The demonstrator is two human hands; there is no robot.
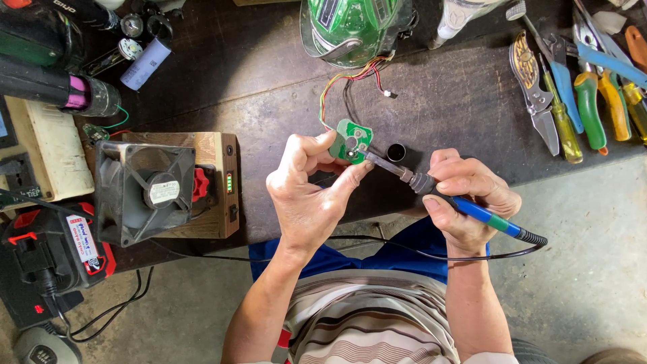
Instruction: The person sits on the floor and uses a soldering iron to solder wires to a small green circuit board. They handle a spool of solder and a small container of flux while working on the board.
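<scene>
Board (353, 141) is getting soldered over the bench (458, 101): left hand (311, 195) is pinching it by thumb and forefinger, right hand (465, 199) gripping the iron (431, 187), tip touching. Looks mid-joint; next move needs a steady tip.

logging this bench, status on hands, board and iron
Left hand pinches small green circuit board. Right hand grips blue soldering iron, tip on the board. Board's wires run to green helmet; nothing blocking.
</scene>
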